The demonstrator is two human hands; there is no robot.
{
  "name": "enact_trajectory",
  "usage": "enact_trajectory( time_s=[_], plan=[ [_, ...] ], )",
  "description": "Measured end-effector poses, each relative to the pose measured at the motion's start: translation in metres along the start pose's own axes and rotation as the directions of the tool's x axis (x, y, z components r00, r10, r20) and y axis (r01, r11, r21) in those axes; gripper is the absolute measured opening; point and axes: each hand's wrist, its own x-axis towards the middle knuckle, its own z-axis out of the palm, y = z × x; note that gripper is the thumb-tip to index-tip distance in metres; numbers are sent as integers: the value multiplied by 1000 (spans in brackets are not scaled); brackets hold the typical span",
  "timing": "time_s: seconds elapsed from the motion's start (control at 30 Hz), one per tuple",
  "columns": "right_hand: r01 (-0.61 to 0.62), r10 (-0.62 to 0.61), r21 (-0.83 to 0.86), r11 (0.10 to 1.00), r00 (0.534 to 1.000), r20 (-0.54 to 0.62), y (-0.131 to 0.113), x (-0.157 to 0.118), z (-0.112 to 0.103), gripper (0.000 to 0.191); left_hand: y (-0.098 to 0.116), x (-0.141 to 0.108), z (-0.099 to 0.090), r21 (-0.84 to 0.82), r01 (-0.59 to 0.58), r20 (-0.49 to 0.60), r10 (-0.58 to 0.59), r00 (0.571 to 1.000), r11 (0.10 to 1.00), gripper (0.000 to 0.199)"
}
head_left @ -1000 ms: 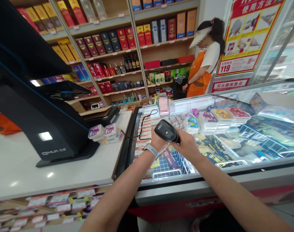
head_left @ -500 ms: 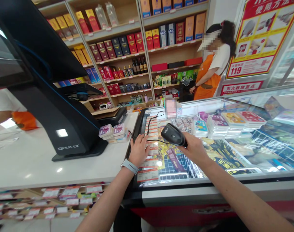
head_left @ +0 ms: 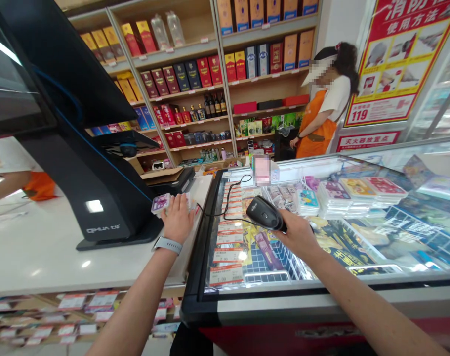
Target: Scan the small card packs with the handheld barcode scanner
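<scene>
My right hand (head_left: 297, 235) is wrapped round the handle of a black barcode scanner (head_left: 264, 212), holding it above the glass top of the freezer (head_left: 204, 257). Its cable (head_left: 228, 198) loops away to the left. On the white counter, my left hand (head_left: 178, 217), wearing a watch, rests over the right part of a small pile of flat clear packs with purple labels (head_left: 160, 201). Its fingers are stretched out and cover most of those packs. More flat packs lie on the freezer glass: a blue-labelled stack (head_left: 308, 200), a purple stack (head_left: 335, 193), a yellow stack (head_left: 359, 189) and a red stack (head_left: 386, 188).
A large black checkout screen on a stand (head_left: 109, 207) rises at the left of the counter (head_left: 35, 257). Price labels (head_left: 226, 275) line the freezer's left side. A co-worker in an orange apron (head_left: 317, 131) stands beyond the freezer; another person's arm (head_left: 10, 185) shows at far left.
My left hand has moved left from the freezer's edge onto the purple-labelled packs on the counter. The right hand still holds the scanner in nearly the same place.
</scene>
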Motion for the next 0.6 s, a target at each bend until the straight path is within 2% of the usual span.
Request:
enact_trajectory(
  time_s=[0.1,0.23,0.47,0.6],
  plan=[
    [-3,3,-3,1000,1000,16,0,0,0,23,-14,5,10,26,-14,57,12,998,1000,50],
    [5,-5,0,1000,1000,20,0,1,0,23,-26,7,17,34,-51,54,49,997,998,46],
    [22,-22,-7,1000,1000,4,-1,2,-1,22,-33,8,12,23,-78,20,78,997,997,42],
    [23,-23,-17,1000,1000,19,-1,1,0,23,-34,5,8,-26,-69,-43,68,997,997,43]
  ],
)
